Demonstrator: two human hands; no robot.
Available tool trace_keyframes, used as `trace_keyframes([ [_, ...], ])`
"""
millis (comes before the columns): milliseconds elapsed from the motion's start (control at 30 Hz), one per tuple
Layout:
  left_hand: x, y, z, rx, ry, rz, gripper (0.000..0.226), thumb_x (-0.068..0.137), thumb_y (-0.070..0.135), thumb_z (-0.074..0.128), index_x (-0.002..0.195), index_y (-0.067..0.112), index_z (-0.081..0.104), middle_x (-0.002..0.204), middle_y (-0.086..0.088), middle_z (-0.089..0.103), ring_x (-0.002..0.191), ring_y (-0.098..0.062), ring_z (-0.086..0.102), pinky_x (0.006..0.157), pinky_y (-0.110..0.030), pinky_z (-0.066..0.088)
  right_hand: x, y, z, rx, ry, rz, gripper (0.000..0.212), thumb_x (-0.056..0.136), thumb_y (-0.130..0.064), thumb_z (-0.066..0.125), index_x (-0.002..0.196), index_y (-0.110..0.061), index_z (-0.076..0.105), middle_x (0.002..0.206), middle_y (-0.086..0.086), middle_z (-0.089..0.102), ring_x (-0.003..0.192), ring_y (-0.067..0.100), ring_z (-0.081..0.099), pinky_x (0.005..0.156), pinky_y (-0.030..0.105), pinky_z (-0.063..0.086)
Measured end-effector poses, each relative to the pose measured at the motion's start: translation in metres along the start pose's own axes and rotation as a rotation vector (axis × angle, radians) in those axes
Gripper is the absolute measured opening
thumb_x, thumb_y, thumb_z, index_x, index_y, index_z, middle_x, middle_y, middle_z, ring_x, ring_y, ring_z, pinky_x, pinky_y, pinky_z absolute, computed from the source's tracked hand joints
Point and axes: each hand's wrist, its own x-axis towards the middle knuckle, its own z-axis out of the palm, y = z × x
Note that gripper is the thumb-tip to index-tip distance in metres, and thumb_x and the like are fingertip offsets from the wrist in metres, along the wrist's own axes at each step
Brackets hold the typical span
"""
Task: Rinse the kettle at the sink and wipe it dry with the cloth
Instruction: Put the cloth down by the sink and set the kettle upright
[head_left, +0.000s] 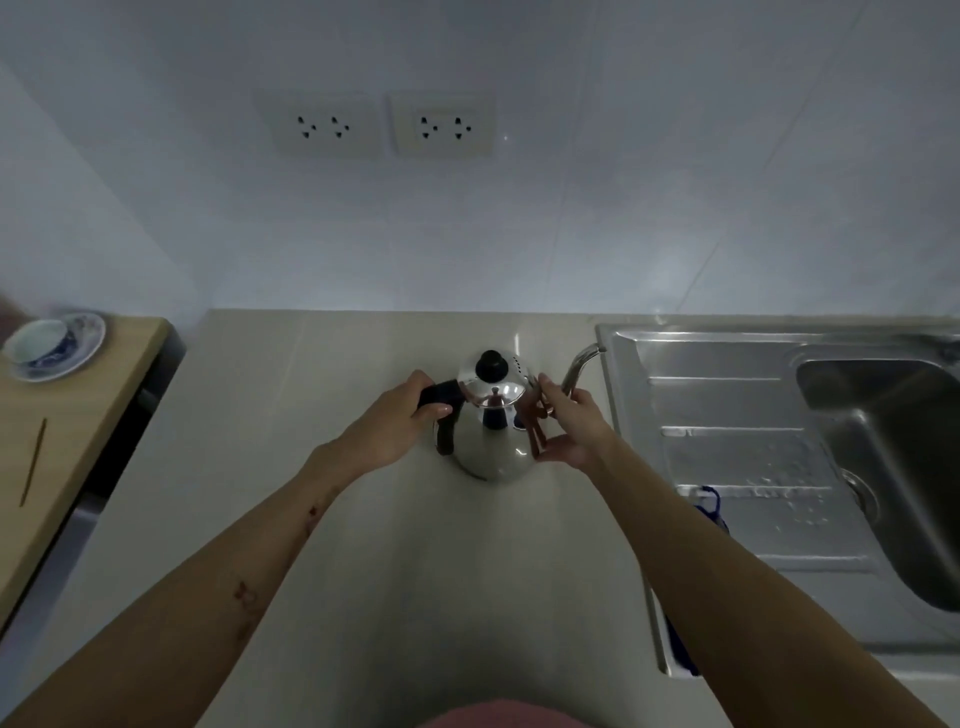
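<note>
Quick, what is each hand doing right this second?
Left hand: fingers curled round the black handle of the shiny steel gooseneck kettle.
Right hand: open, straight fingers resting against the kettle's side by the spout, gripping nothing.

Head view, looking down, counter (363, 519) close

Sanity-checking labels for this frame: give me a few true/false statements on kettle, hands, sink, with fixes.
1. The left hand grips the kettle by its black handle. True.
2. The kettle stands inside the sink basin. False: it stands on the counter, left of the sink.
3. The kettle's lid is off. False: the lid with its black knob is on.
4. The right hand is at the kettle's spout side, fingers straight. True.
</note>
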Motion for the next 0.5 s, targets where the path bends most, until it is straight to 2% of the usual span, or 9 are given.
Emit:
trace_keyframes([
  [67,0.026,0.0,-0.01,0.003,0.023,0.017,0.022,0.1,0.029,0.049,0.11,0.009,0.049,0.081,-0.002,0.055,0.064,-0.014,0.05,0.058,-0.029,0.039,0.013,-0.014,0.007,0.045,0.008,-0.002,0.075,0.079,-0.048,0.077,0.132,-0.004,0.048,0.113,0.015,0.066,0.076,0.029,0.076,0.057,0.057,0.055],
  [167,0.068,0.004,-0.023,0.016,0.073,0.049,0.024,0.1,0.026,0.049,0.114,0.007,0.051,0.092,-0.004,0.055,0.07,-0.012,0.049,0.057,-0.025,0.035,0.035,-0.035,0.017,0.08,0.037,0.007,0.077,0.075,-0.049,0.08,0.131,-0.004,0.051,0.115,0.014,0.068,0.08,0.029,0.076,0.063,0.067,0.053],
  [233,0.094,0.008,-0.03,0.039,0.093,0.077,0.026,0.1,0.025,0.049,0.117,0.007,0.052,0.102,-0.007,0.055,0.079,-0.016,0.051,0.059,-0.023,0.035,0.048,-0.051,0.023,0.091,0.059,0.006,0.072,0.075,-0.048,0.08,0.128,-0.004,0.055,0.108,0.013,0.071,0.079,0.028,0.076,0.072,0.073,0.048],
  [333,0.128,0.01,-0.04,0.051,0.096,0.094,0.029,0.1,0.026,0.048,0.121,0.006,0.051,0.105,-0.008,0.053,0.088,-0.021,0.052,0.057,-0.022,0.034,0.066,-0.072,0.031,0.084,0.109,0.01,0.063,0.078,-0.047,0.078,0.12,-0.005,0.058,0.1,0.01,0.071,0.078,0.029,0.075,0.08,0.076,0.045],
  [500,0.164,0.012,-0.051,0.082,0.108,0.094,0.033,0.101,0.026,0.047,0.125,0.004,0.051,0.107,-0.01,0.052,0.09,-0.02,0.05,0.06,-0.025,0.035,0.095,-0.091,0.036,0.094,0.079,0.021,0.064,0.074,-0.052,0.079,0.116,-0.007,0.065,0.112,0.013,0.072,0.094,0.03,0.074,0.078,0.079,0.042],
])
